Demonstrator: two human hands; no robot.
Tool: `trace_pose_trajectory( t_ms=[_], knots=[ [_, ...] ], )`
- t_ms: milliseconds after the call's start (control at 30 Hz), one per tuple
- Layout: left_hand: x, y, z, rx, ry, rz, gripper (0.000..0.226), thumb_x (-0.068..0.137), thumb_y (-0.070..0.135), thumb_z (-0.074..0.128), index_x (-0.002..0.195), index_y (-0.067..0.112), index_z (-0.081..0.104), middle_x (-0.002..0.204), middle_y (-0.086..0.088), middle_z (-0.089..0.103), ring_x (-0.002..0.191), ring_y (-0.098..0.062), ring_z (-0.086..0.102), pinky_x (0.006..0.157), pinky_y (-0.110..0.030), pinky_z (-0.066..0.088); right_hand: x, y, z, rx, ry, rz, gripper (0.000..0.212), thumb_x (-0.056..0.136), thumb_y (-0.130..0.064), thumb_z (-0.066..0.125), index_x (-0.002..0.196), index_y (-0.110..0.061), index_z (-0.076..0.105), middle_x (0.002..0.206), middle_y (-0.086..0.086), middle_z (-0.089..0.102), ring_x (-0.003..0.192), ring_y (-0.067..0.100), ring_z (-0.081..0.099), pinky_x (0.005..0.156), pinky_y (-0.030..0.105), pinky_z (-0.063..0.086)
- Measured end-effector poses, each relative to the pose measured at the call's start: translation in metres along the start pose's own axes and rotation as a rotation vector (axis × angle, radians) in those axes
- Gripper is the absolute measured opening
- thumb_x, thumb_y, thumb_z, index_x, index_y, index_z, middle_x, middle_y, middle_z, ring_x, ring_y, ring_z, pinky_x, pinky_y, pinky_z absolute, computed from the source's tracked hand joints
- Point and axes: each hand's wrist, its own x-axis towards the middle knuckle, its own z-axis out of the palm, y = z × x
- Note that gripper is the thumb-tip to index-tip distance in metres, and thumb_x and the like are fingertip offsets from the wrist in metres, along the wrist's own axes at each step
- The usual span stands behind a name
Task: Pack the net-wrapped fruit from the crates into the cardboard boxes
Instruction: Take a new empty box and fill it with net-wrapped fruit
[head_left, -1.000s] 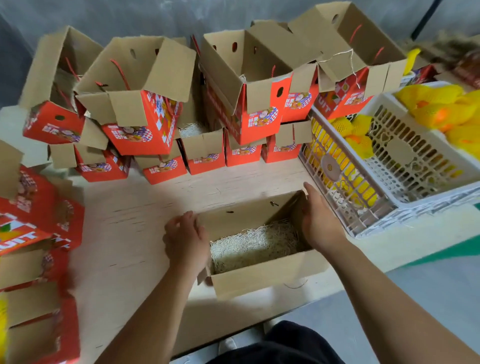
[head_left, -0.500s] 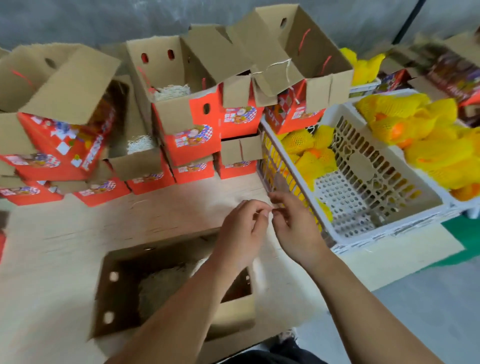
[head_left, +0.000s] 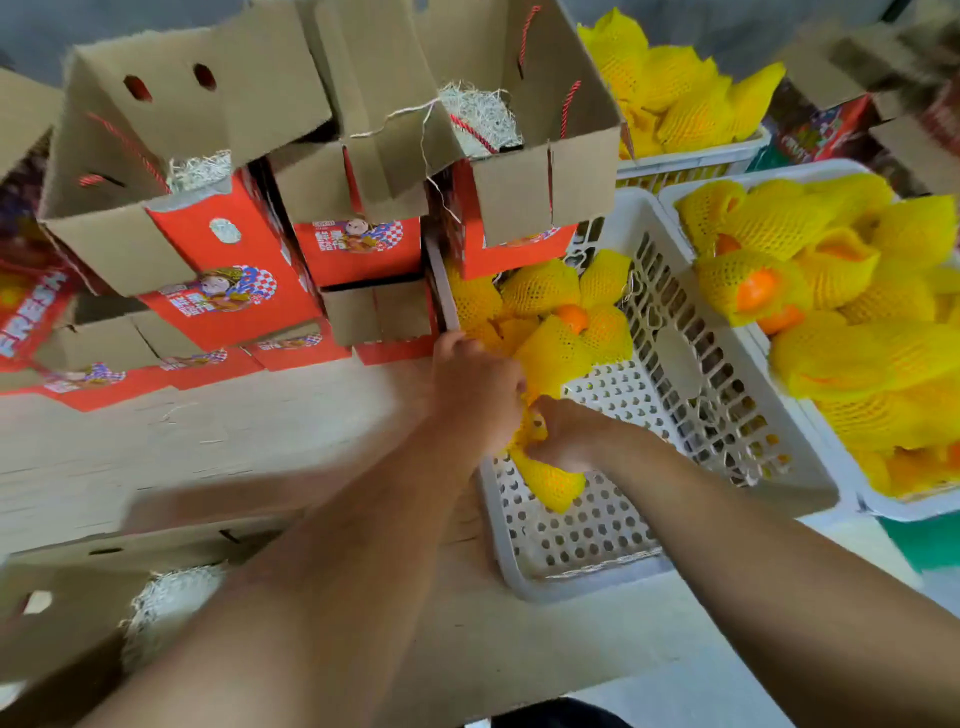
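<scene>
1. Both hands down inside the near white crate, the landmark for everything below.
2. Left hand just inside the crate's left rim, fingers curled over the top of a yellow net-wrapped fruit; knuckles toward the camera, fingertips hidden.
3. Right hand right beside the left, touching it, fingers curled round the same fruit from the right side.
4. Held fruit low in the crate's near-left corner, its net end hanging below the hands; whether lifted off the perforated floor or resting on it, impossible to tell.
5. More net-wrapped fruit heaped at the crate's far-left end, orange skin showing through one net's open end.
6. Rest of the crate floor bare white plastic with holes.
7. To the right of the crate, touching its side, a second white crate piled high with the same yellow-netted fruit.
8. Beyond the crate, a third crate also full of yellow nets.
9. Left of the crate and behind it, stacked red cardboard boxes with brown flaps raised, pale shredded padding visible in some.
10. Near left of the crate, at the table's front edge, an open cardboard box lined with pale shredded padding, partly hidden under the left forearm.
11. Crate and boxes all standing on a pale wooden table.
</scene>
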Motion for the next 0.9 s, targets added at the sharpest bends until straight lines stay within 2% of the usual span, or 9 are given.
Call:
trace_pose_trajectory(
  t_ms=[133,200,300,367,433,500,600,700,900],
  knots=[
    [0.004,0.014,0.005,0.208,-0.074,-0.091,0.025,0.098,0.019,0.05,0.098,0.021,0.075,0.1,0.005,0.071,0.127,-0.027,0.047,0.123,-0.045,0.016,0.024,0.017,0.032,-0.101,-0.1,0.01,0.092,0.09,-0.047,0.072,0.16,-0.019,0.019,0.154,0.01,0.041,0.128,0.033,0.054,0.091,0.039,0.05],
    [0.007,0.016,0.005,0.268,-0.088,-0.12,0.027,0.103,0.023,0.048,0.101,0.018,0.074,0.104,0.004,0.071,0.131,-0.028,0.044,0.125,-0.046,0.012,0.032,0.024,0.034,0.02,-0.116,0.013,0.091,0.088,-0.043,0.075,0.158,-0.024,0.021,0.147,0.008,0.05,0.117,0.027,0.059,0.082,0.036,0.053],
    [0.009,0.017,0.004,0.307,-0.117,-0.142,0.026,0.104,0.032,0.051,0.107,0.02,0.074,0.112,0.005,0.07,0.136,-0.028,0.04,0.122,-0.045,0.011,0.039,0.032,0.014,0.271,-0.071,0.057,0.084,0.082,-0.048,0.076,0.148,-0.026,0.029,0.11,-0.003,0.06,0.087,0.013,0.06,0.059,0.029,0.046],
    [0.009,0.017,0.003,0.328,-0.137,-0.094,0.026,0.099,0.04,0.055,0.108,0.024,0.073,0.106,0.007,0.071,0.129,-0.026,0.045,0.117,-0.047,0.01,0.043,0.036,-0.002,0.441,0.043,0.114,0.079,0.086,-0.049,0.074,0.147,-0.019,0.035,0.108,-0.003,0.058,0.085,0.013,0.057,0.062,0.031,0.045],
    [0.01,0.015,0.004,0.333,-0.124,-0.027,0.047,0.087,0.058,0.062,0.123,0.026,0.065,0.109,0.006,0.072,0.123,-0.026,0.05,0.112,-0.05,0.011,0.045,0.036,-0.015,0.601,0.116,0.16,0.072,0.091,-0.049,0.069,0.148,-0.018,0.038,0.112,0.004,0.057,0.09,0.019,0.056,0.068,0.035,0.045],
    [0.01,0.013,0.006,0.349,-0.15,0.035,0.098,0.078,0.076,0.063,0.154,0.022,0.036,0.131,-0.001,0.065,0.129,-0.03,0.048,0.116,-0.053,0.012,0.043,0.032,-0.024,0.872,0.107,0.169,0.062,0.095,-0.045,0.065,0.146,-0.019,0.042,0.117,0.008,0.058,0.095,0.024,0.06,0.067,0.035,0.047],
    [0.013,0.01,0.009,0.307,-0.132,0.165,0.123,0.075,0.078,0.065,0.164,0.019,0.004,0.149,-0.003,0.048,0.137,-0.029,0.044,0.123,-0.051,0.013,0.036,0.022,-0.03,1.453,-0.137,0.042,0.042,0.099,-0.032,0.056,0.137,-0.014,0.057,0.12,0.018,0.069,0.1,0.031,0.071,0.074,0.039,0.057],
    [0.017,0.007,0.01,0.222,-0.087,0.171,0.104,0.08,0.068,0.066,0.16,0.026,0.016,0.148,0.003,0.053,0.133,-0.024,0.051,0.114,-0.045,0.025,0.033,0.018,-0.031,1.721,-0.399,-0.061,0.035,0.093,-0.034,0.049,0.108,-0.014,0.073,0.101,0.011,0.073,0.088,0.023,0.072,0.074,0.033,0.055],
    [0.022,0.009,0.012,0.201,-0.085,0.087,0.082,0.072,0.085,0.055,0.132,0.029,0.048,0.123,0.004,0.064,0.118,-0.021,0.057,0.107,-0.04,0.03,0.045,0.024,-0.027,1.397,-0.185,0.025,0.029,0.1,-0.04,0.054,0.12,-0.02,0.062,0.107,0.012,0.066,0.075,0.012,0.063,0.067,0.027,0.048]
  ],
)
